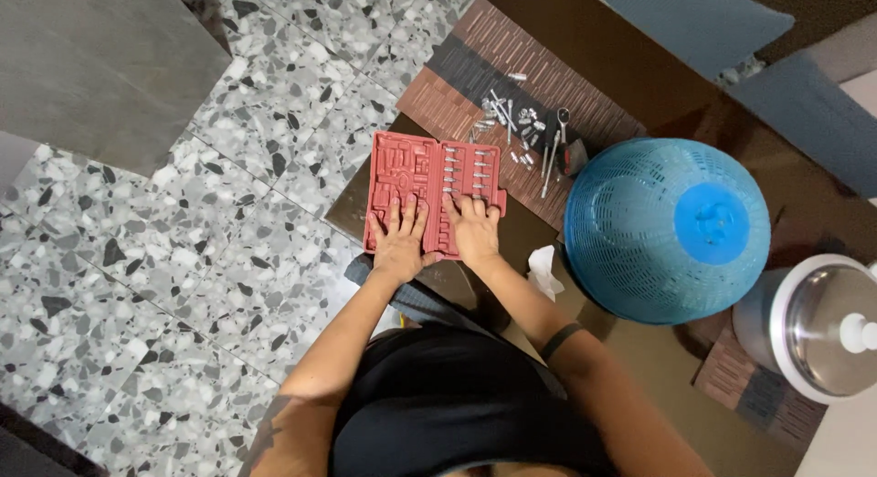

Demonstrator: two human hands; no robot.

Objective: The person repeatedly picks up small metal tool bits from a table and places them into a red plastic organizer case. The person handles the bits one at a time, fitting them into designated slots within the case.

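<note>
the left hand (400,232) lies flat, fingers spread, on the lower edge of the left half of one red moulded tool case (434,192), which is opened out at the near corner of the dark table (630,66). that half looks nearly all bare recesses. just beside it the right hand (474,228) rests palm down on the right half, fingers together and laid flat, pinching nothing that can be seen. above its fingertips one short row of silvery bits (464,178) sits in the slots; too small to count surely. further right and up, on the striped placemat (475,70), a loose heap of metal sockets and bits (513,121) lies apart from the case, with one ratchet handle (559,148) at its right edge. judging by this, a small part of the set is seated and most is left outside. then one crumpled white tissue (544,271), one blue mesh food cover (667,228), and one white pot with a steel lid (818,326)
</note>
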